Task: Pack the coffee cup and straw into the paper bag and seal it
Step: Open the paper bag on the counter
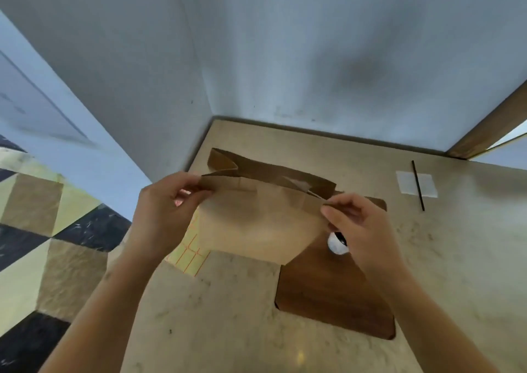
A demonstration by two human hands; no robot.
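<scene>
- Our left hand (pixel 168 210) pinches the left corner of the paper bag's (pixel 256 224) near lip, thumb and fingers curled on the edge.
- Under the bag's left side lies a yellow sheet with red lines (pixel 186 254), partly covered.
- The bag stands over the counter (pixel 228 315), mouth pulled open between our hands. We judge it light, thin and easily creased; it will tear if we tug the lips apart, so the folded top edge near the corners is the safest hold.
- A white rounded object (pixel 336 245), perhaps the coffee cup's lid, shows beside the bag on the wooden board (pixel 328 292); we cannot tell for sure.
- Our right hand (pixel 359 224) pinches the bag's right corner the same way.
- Far right, the black straw (pixel 417 185) lies across a white napkin (pixel 416 184), well apart from the bag. It looks thin, light and prone to rolling; we would pinch it mid-length.
</scene>
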